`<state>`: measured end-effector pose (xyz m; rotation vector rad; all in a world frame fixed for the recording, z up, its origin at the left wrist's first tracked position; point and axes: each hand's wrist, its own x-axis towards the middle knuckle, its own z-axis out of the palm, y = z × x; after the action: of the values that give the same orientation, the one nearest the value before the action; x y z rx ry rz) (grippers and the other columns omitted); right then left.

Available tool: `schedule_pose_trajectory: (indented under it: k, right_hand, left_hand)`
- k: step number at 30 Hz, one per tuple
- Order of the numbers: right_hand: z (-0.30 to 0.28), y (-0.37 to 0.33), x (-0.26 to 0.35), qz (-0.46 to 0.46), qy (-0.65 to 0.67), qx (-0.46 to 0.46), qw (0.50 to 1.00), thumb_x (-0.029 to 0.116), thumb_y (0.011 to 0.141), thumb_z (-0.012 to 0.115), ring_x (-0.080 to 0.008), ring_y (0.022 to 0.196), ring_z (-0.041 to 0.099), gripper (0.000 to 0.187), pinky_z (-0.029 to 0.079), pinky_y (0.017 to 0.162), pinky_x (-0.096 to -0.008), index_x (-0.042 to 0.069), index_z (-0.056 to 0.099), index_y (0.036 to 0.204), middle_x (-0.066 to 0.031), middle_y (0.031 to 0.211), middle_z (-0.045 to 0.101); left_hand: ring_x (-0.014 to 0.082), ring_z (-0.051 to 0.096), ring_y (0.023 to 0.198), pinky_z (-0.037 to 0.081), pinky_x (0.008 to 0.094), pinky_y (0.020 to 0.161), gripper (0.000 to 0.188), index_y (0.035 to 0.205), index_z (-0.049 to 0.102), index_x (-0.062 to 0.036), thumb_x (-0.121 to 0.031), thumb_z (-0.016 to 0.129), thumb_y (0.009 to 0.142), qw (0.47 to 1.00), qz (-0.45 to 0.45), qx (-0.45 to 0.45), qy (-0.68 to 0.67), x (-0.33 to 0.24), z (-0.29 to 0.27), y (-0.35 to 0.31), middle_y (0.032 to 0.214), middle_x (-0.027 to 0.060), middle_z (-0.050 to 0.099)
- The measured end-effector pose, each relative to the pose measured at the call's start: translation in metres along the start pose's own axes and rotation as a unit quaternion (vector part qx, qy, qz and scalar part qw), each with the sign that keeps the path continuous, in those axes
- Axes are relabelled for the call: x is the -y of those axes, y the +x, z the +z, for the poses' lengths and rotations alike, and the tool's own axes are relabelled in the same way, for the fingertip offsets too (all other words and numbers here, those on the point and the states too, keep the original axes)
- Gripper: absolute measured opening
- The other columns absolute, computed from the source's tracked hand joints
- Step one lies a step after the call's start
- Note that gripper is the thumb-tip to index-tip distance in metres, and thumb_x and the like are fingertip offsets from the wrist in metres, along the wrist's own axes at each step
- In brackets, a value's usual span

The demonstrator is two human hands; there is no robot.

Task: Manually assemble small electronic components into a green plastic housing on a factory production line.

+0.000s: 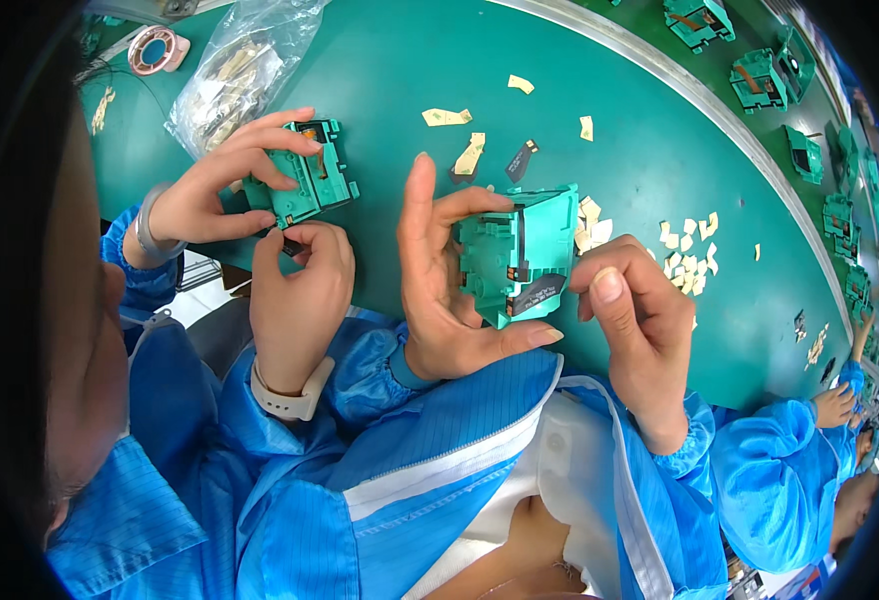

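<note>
My left hand (pixel 435 285) holds a green plastic housing (pixel 495 235) a little above the table, thumb below and fingers behind it. A black flexible flat piece (pixel 538 296) with small print lies against the housing's lower right face, and a dark strip runs up its side. Beside that face my right hand (pixel 650 335) is closed, thumb and bent index finger pressed together at the housing's edge. Whatever lies between those fingertips is hidden. Just beyond the housing, a loose black flexible piece (pixel 522 160) and a black piece with cream backing (pixel 470 155) rest on the green table (pixel 380 90).
To my left, a co-worker's hands (pixel 235 180) work on another green housing (pixel 320 175). Cream paper scraps (pixel 695 255) lie right of my hands. A clear plastic bag (pixel 250 75) and a tape roll (pixel 158 50) are at back left. Beyond a metal rail (pixel 705 100) stand several housings (pixel 757 80).
</note>
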<state>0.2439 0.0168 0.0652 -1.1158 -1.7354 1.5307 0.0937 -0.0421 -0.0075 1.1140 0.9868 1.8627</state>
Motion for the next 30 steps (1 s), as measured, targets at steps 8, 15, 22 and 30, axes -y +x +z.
schedule_pose_trajectory:
  k: [8, 15, 22, 30]
  right_hand:
    - [0.005, -0.003, -0.001, -0.008, 0.011, 0.008, 1.000, 0.018, 0.092, 0.059, -0.0115, 0.070, 0.049, 0.021, 0.040, 0.065, -0.0251, -0.001, 0.060, 0.083, -0.0050, 0.077, 0.054]
    - [0.025, -0.009, -0.004, 0.001, 0.015, 0.028, 0.999, 0.020, 0.076, 0.078, -0.0077, 0.065, 0.046, 0.028, 0.038, 0.060, -0.0217, 0.002, 0.057, 0.084, -0.0020, 0.079, 0.055]
    - [0.041, -0.007, -0.003, 0.073, 0.229, 0.066, 0.968, 0.016, 0.088, 0.065, -0.0068, 0.078, 0.052, 0.018, 0.042, 0.070, -0.0212, 0.003, 0.053, 0.092, -0.0019, 0.087, 0.059]
    - [0.041, -0.006, -0.012, 0.094, 0.221, 0.057, 0.969, 0.026, 0.095, 0.054, -0.0055, 0.068, 0.043, 0.025, 0.036, 0.060, -0.0216, 0.006, 0.048, 0.082, 0.0010, 0.078, 0.052]
  left_hand:
    - [0.0262, 0.052, 0.113, 0.047, 0.0353, 0.093, 0.129, 0.147, -0.003, -0.0051, -0.007, 0.089, 0.055, 1.000, -0.010, -0.004, -0.008, -0.003, -0.002, -0.004, 0.126, 0.0179, 0.041]
    - [0.0256, 0.052, 0.113, 0.036, 0.0430, 0.102, 0.122, 0.147, 0.003, -0.0014, -0.013, 0.087, 0.060, 0.997, 0.048, -0.005, 0.057, -0.003, -0.010, -0.014, 0.125, 0.0166, 0.046]
    - [0.0277, 0.054, 0.109, 0.033, 0.0477, 0.102, 0.118, 0.146, 0.009, 0.0013, -0.019, 0.087, 0.060, 0.981, 0.102, 0.007, 0.162, -0.009, -0.020, -0.014, 0.118, 0.0177, 0.053]
    - [0.0275, 0.053, 0.109, 0.039, 0.0409, 0.096, 0.118, 0.146, 0.008, 0.0010, -0.019, 0.087, 0.060, 0.985, 0.085, 0.004, 0.150, -0.011, -0.024, -0.013, 0.117, 0.0187, 0.052]
